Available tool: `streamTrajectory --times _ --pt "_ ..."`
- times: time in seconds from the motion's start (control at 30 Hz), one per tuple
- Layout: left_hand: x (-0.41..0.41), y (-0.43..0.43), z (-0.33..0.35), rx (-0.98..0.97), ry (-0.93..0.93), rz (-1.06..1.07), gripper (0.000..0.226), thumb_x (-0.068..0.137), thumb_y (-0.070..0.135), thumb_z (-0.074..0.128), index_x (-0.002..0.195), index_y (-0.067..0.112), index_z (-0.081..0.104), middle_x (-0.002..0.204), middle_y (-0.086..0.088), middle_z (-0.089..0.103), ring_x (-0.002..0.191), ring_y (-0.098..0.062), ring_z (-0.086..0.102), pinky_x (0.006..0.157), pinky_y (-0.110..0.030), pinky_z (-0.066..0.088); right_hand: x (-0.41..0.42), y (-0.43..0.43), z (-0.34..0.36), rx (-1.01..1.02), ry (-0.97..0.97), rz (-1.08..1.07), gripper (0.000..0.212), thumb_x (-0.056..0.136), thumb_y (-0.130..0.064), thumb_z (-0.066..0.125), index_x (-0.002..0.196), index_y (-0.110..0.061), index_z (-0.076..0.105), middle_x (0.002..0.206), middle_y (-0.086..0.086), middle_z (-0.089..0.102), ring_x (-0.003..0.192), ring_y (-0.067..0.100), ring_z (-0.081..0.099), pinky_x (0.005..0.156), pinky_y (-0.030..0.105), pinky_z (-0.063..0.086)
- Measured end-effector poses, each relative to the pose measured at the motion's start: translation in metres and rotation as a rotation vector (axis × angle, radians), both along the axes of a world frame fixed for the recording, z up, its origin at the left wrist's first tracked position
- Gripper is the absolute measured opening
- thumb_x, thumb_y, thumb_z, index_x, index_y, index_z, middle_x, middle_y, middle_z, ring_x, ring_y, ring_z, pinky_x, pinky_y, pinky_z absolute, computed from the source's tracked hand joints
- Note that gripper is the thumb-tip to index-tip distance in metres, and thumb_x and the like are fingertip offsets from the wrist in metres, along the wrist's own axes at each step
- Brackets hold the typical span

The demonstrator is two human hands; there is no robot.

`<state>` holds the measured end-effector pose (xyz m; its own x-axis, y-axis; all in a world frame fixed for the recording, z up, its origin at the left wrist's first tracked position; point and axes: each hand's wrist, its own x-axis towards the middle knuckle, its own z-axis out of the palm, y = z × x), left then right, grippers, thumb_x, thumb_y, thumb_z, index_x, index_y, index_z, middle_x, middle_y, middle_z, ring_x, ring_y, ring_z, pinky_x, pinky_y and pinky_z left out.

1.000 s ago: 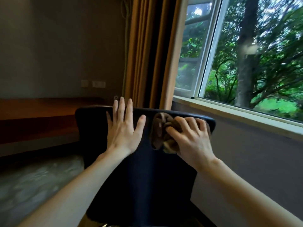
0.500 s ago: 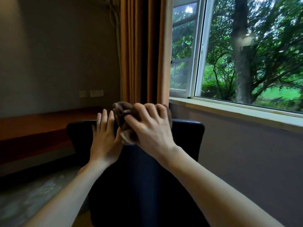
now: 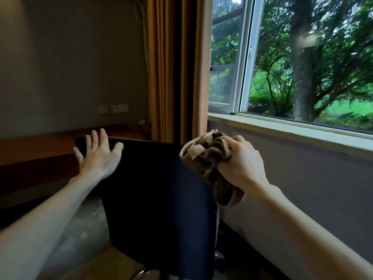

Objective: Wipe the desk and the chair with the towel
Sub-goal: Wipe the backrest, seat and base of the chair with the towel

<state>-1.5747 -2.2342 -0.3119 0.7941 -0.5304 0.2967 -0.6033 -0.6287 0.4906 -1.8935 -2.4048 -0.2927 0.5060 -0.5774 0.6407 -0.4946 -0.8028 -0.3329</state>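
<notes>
Brown towel (image 3: 210,164) — one, bunched — is clamped in the right hand (image 3: 240,164), fingers curled round it. Its long axis runs down from the wad beside the knuckles to a tail hanging below the wrist. One dark chair (image 3: 157,190) stands between the hands, which are well apart; the backrest is upright, its top edge runs left to right, and the towel is at its right corner. Left hand (image 3: 99,156) has straight, spread fingers at the left corner — contact unclear. One wooden tabletop (image 3: 40,146) lies beyond the left hand.

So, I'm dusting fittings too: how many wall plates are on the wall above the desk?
2, side by side above the desk: a small plate, then a wider plate nearer the curtain, which may hide more.
</notes>
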Motion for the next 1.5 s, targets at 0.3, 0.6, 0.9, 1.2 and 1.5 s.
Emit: streamTrajectory --times 0.3,0.6,0.9,1.2,1.5 --pt "-0.128 -0.039 -0.006 -0.191 -0.479 -0.584 0.066 0.100 0.042 0.035 0.160 0.014 0.031 0.165 0.000 0.028 0.144 0.012 -0.002 0.120 -0.016 -0.011 0.063 0.029 -0.054 0.310 -0.612 0.259 0.046 0.077 -0.034 0.065 0.123 -0.039 0.066 0.124 -0.010 0.061 0.113 0.017 0.064 0.098 0.048 0.052" --pt "-0.053 -0.005 -0.018 -0.188 -0.513 -0.486 0.070 0.101 0.061 0.025 0.151 0.017 0.047 0.164 0.002 0.036 0.156 -0.004 0.015 0.127 -0.038 -0.012 0.039 0.022 -0.063 0.227 -0.492 0.276 0.035 0.073 -0.036 0.065 0.106 -0.047 0.065 0.105 -0.009 0.069 0.093 0.012 0.068 0.084 0.036 0.056" --pt "-0.039 0.005 -0.038 -0.546 -0.165 -0.279 0.046 0.108 0.049 0.033 0.138 0.029 0.063 0.169 0.007 0.023 0.157 -0.006 0.003 0.127 -0.037 0.008 0.070 0.046 -0.089 0.230 -0.844 0.297 0.050 0.080 -0.039 0.069 0.128 -0.027 0.066 0.129 -0.003 0.061 0.118 0.012 0.062 0.100 0.046 0.053" --pt "0.026 0.010 -0.058 -0.644 -0.200 -0.264 0.049 0.105 0.035 0.037 0.151 0.022 0.045 0.163 0.010 0.033 0.154 -0.001 0.018 0.125 -0.032 0.021 0.176 0.087 -0.120 -0.178 -0.521 0.571 0.071 0.087 -0.048 0.074 0.148 -0.019 0.050 0.147 0.006 0.050 0.139 0.025 0.045 0.110 0.056 0.039" --pt "0.077 0.026 -0.064 -0.686 -0.249 -0.299 0.033 0.106 0.031 0.041 0.133 0.023 0.059 0.154 0.007 0.047 0.150 -0.009 0.033 0.125 -0.047 0.028 0.267 0.092 -0.182 -0.228 -0.276 0.619 0.054 0.095 -0.058 0.064 0.140 -0.028 0.061 0.148 0.006 0.052 0.137 0.025 0.047 0.105 0.049 0.041"
